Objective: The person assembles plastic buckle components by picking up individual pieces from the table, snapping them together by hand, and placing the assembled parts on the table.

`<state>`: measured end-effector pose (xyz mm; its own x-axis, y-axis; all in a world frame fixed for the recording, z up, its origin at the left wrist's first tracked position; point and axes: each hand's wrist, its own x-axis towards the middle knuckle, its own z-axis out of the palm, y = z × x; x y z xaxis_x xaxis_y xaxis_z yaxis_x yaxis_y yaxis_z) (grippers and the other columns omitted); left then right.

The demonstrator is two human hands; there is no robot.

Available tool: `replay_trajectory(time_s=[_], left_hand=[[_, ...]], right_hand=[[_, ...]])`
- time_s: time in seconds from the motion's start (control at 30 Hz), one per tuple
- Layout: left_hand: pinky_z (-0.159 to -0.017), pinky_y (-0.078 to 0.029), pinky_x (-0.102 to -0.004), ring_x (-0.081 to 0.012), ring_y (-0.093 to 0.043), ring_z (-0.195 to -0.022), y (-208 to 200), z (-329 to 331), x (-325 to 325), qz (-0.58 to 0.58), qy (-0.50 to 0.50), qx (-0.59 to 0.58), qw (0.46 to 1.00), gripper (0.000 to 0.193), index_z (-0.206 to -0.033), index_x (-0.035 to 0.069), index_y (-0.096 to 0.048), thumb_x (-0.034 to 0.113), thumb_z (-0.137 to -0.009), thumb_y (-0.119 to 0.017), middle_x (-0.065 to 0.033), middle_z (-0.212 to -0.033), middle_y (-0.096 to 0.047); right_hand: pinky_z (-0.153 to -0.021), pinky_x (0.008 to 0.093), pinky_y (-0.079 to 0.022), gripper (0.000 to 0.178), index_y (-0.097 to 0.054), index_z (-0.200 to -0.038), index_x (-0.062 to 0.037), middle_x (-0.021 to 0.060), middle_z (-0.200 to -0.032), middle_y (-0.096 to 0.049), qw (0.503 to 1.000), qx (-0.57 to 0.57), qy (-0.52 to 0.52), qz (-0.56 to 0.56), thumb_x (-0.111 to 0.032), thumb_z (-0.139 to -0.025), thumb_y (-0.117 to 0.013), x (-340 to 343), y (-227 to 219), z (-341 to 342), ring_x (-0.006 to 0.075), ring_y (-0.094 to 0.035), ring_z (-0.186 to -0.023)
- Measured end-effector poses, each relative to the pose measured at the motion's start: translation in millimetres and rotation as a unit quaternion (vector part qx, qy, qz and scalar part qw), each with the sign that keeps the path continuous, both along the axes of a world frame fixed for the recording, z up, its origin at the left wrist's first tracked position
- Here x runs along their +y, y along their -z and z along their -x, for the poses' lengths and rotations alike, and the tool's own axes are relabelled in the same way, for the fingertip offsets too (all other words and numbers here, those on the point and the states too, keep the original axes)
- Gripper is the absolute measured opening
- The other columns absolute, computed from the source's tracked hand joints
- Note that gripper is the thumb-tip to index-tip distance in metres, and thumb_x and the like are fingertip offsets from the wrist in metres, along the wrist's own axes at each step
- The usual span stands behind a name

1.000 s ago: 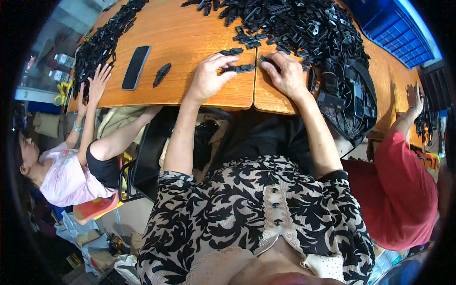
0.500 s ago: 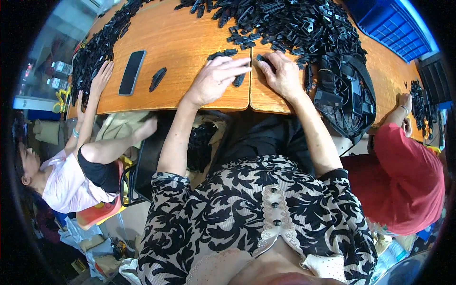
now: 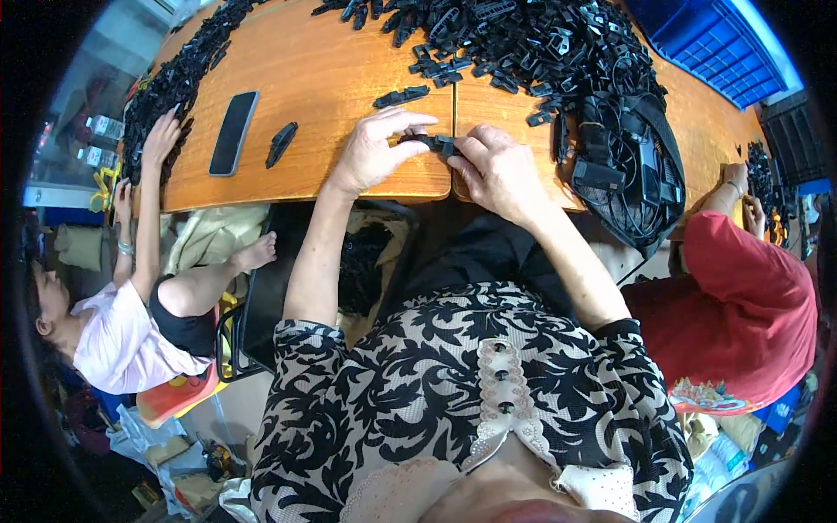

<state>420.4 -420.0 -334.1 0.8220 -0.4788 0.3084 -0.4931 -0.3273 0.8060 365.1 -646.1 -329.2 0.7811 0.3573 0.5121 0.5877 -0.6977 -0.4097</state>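
Observation:
Over the seam between two table sections, my hands meet at a long black plastic piece (image 3: 427,139). My left hand (image 3: 370,155) pinches its left end between thumb and fingers. The fingers of my right hand (image 3: 499,170) are closed on its right end, where a small black part shows at the fingertips. Whether these are joined or separate I cannot tell. Just beyond my left hand lies a similar loose black piece (image 3: 401,97). Another black clip-like piece (image 3: 282,144) rests farther left, beside a dark smartphone (image 3: 234,133).
A large pile of black plastic parts (image 3: 532,48) covers the far table. At right sit a black mesh bag (image 3: 641,187) with cables and a blue crate (image 3: 715,52). People work on both sides: a hand (image 3: 161,135) at the left pile, a red sleeve (image 3: 741,253) at right.
My right hand has come left and nearer, my left fingers have closed, and both now hold the black piece. It lay on the table beneath my left hand before.

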Motion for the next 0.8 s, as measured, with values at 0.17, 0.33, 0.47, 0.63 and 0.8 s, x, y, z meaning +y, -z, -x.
replay_trajectory(time_s=[0.17,0.33,0.47,0.63,0.8], left_hand=[[-0.085,-0.052,-0.0289,-0.0162,-0.067,-0.092,3,-2,2,0.007,0.005,-0.003,1.000,0.040,-0.117,0.003,-0.074,-0.002,-0.078,-0.079,-0.0094,-0.101,-0.073],[-0.086,-0.054,-0.0290,-0.0166,-0.069,-0.093,3,-2,1,0.003,0.001,0.000,1.000,0.042,-0.119,0.003,-0.073,-0.002,-0.077,-0.080,-0.0097,-0.101,-0.074],[-0.084,-0.055,-0.0300,-0.0171,-0.070,-0.090,3,-2,0,0.014,-0.005,0.006,1.000,0.042,-0.120,0.004,-0.073,0.000,-0.078,-0.080,-0.0106,-0.099,-0.074],[-0.082,-0.056,-0.0309,-0.0180,-0.070,-0.087,4,-3,0,0.016,-0.005,-0.008,1.000,0.042,-0.119,0.005,-0.074,0.002,-0.078,-0.080,-0.0103,-0.096,-0.074],[-0.084,-0.055,-0.0292,-0.0158,-0.070,-0.091,0,-2,4,0.000,-0.002,0.000,1.000,0.043,-0.119,0.004,-0.072,-0.004,-0.077,-0.079,-0.0099,-0.101,-0.074]], right_hand=[[-0.065,0.0464,-0.053,0.015,-0.066,-0.088,-0.0051,0.0126,-0.084,-0.061,0.999,0.014,0.028,-0.022,-0.017,-0.084,-0.074,-2,3,-3,0.0345,-0.065,-0.080],[-0.064,0.0457,-0.053,0.014,-0.065,-0.087,-0.0048,0.0123,-0.084,-0.060,1.000,0.000,-0.007,0.010,-0.015,-0.082,-0.074,-5,2,-13,0.0336,-0.064,-0.081],[-0.065,0.0453,-0.053,0.013,-0.066,-0.087,-0.0048,0.0121,-0.085,-0.060,1.000,0.000,-0.008,0.028,-0.014,-0.082,-0.074,-7,0,-13,0.0334,-0.064,-0.083],[-0.066,0.0450,-0.053,0.013,-0.065,-0.087,-0.0038,0.0121,-0.086,-0.060,0.998,-0.030,-0.027,0.038,-0.013,-0.081,-0.073,-7,-3,-15,0.0328,-0.064,-0.083],[-0.067,0.0439,-0.053,0.012,-0.064,-0.083,-0.0043,0.0116,-0.085,-0.060,0.998,-0.015,-0.049,0.041,-0.012,-0.080,-0.073,-7,-1,-24,0.0314,-0.064,-0.084]])
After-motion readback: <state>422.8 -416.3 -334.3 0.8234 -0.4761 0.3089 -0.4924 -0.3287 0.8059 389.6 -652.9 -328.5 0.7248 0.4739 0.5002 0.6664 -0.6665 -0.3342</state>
